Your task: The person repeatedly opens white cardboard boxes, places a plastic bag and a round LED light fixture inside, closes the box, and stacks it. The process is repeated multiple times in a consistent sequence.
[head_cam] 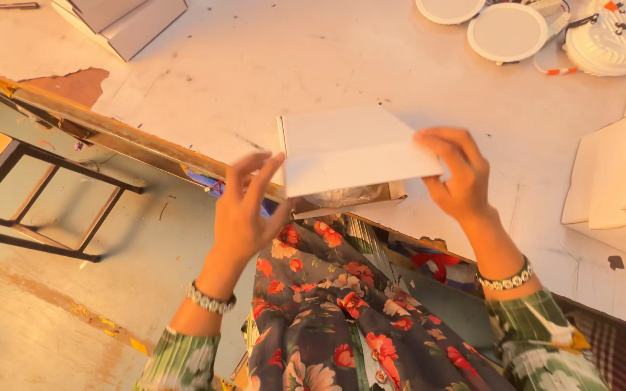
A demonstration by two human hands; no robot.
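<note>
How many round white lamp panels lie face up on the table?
2 flat ones: one round panel cut by the top edge, one round panel beside it. To their right a ribbed white lamp body lies with its back up; more may be out of view.

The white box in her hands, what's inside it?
Under the raised flap of the white box, something wrapped in clear plastic shows at the open front. The flap covers the rest, so what it is cannot be told.

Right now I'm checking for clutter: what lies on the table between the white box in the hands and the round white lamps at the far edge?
In the head view, only bare, scuffed tabletop lies between the white box and the round lamps.
</note>
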